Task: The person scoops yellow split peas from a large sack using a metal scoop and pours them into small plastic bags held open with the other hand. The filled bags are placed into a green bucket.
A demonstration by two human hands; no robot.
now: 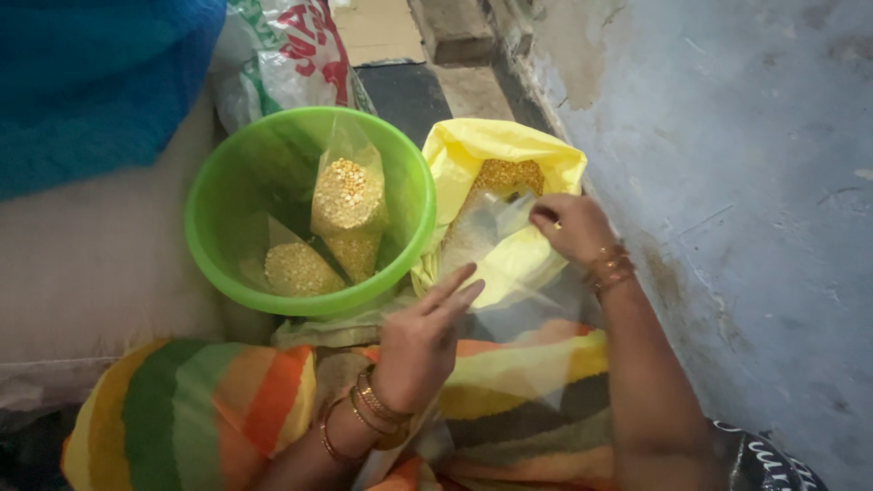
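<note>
A clear plastic pouch stretches between my hands above my lap. My right hand pinches its upper edge near the mouth of a yellow bag filled with yellow split lentils. My left hand holds the pouch's lower side, fingers extended. Left of the yellow bag stands a green plastic tub with two filled clear packets of lentils inside, one upright and one lying at the bottom.
A blue-grey wall rises close on the right. A printed white sack sits behind the tub, blue cloth at upper left over a pale surface. Striped fabric covers my lap.
</note>
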